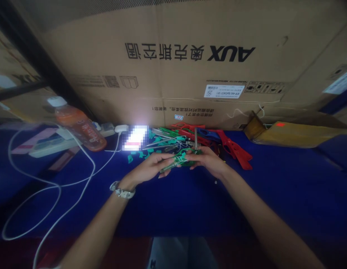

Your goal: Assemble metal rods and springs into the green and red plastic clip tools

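My left hand and my right hand meet over the blue cloth, both closed on a small green plastic clip with a wire part. A thin metal pin stands upright just above my right fingers. My left wrist wears a metal watch. Right behind the hands lies a pile of metal pins and green plastic pieces.
Red and blue plastic clamps lie behind my right hand. A lit phone, an orange drink bottle, a power strip and white cable are at left. A large cardboard box walls the back.
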{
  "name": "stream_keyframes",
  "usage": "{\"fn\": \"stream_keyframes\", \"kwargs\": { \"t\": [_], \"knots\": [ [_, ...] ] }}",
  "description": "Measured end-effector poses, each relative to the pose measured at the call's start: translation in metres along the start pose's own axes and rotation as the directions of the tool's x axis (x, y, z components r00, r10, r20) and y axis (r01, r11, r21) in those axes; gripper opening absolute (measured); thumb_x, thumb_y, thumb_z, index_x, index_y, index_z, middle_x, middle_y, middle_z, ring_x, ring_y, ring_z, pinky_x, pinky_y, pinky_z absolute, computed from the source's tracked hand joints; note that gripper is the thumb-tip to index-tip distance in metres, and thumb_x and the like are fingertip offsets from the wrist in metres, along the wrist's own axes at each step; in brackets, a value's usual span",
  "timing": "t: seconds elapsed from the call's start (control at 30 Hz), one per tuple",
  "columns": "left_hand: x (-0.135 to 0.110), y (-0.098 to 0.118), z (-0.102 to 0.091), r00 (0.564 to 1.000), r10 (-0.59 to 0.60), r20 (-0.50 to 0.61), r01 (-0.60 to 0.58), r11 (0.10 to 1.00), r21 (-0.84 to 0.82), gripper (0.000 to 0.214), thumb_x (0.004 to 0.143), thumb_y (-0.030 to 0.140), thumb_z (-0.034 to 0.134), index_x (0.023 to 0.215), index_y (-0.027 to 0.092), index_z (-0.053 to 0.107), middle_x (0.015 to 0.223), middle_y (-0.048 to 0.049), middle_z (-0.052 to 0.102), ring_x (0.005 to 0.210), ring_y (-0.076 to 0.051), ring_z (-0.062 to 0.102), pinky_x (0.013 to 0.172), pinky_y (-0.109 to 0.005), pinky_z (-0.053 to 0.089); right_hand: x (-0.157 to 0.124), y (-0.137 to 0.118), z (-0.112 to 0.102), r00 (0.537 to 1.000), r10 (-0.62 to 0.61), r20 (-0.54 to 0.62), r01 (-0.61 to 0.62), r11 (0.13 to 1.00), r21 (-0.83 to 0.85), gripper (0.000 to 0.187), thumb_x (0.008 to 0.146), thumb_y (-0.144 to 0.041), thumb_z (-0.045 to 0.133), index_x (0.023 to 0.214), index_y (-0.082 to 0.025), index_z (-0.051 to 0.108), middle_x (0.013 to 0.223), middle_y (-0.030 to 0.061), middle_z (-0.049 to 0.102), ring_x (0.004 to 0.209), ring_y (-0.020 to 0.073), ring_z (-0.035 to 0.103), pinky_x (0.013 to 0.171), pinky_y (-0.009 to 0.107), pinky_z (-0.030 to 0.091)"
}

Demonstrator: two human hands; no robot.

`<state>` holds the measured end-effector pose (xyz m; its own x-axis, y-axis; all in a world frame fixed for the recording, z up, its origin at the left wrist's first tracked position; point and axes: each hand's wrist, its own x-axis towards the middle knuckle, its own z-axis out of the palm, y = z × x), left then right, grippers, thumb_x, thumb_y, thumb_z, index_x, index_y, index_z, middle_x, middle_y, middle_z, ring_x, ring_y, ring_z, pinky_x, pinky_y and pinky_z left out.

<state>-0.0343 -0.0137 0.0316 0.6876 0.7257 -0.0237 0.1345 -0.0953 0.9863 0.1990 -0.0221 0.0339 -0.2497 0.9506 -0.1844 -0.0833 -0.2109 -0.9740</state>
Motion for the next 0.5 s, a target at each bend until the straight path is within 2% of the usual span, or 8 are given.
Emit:
{"fn": "stream_keyframes", "kwargs": {
  "t": [0.27,0.4,0.5],
  "knots": [
    [0.004,-0.0054,-0.0016,0.998,0.003,-0.061,0.003,0.995,0.098,0.049,0.097,0.047,0.053,0.128,0.011,0.063,0.06,0.0032,0.053,0.049,-0.008,0.045,0.047,-0.02,0.034,0.0043,0.0069,0.0002,0.997,0.02,-0.08,-0.018,0.999,0.031,0.035,0.058,-0.038,0.089,0.082,-0.016,0.077,0.084,0.0044,0.071,0.075,0.0154,0.065,0.058,0.025,0.057],
    [0.0043,-0.0069,-0.0003,0.999,0.025,-0.044,-0.021,0.996,0.083,0.048,0.098,0.045,0.053,0.128,0.01,0.063,0.059,0.0045,0.049,0.051,-0.008,0.042,0.048,-0.02,0.032,0.0055,0.0071,0.0007,0.994,0.007,-0.113,-0.008,1.0,-0.014,0.034,0.056,-0.039,0.09,0.079,-0.016,0.077,0.084,0.0043,0.072,0.073,0.0153,0.065,0.057,0.026,0.056],
    [0.0042,-0.0085,0.0003,0.999,0.039,-0.023,-0.038,0.998,0.055,0.046,0.097,0.043,0.054,0.128,0.01,0.063,0.059,0.0052,0.046,0.052,-0.008,0.041,0.048,-0.021,0.03,0.0055,0.0061,0.0005,0.996,0.002,-0.091,-0.008,0.998,-0.062,0.036,0.055,-0.04,0.091,0.078,-0.016,0.078,0.08,0.0038,0.071,0.072,0.0159,0.065,0.057,0.027,0.057]
  ]
}}
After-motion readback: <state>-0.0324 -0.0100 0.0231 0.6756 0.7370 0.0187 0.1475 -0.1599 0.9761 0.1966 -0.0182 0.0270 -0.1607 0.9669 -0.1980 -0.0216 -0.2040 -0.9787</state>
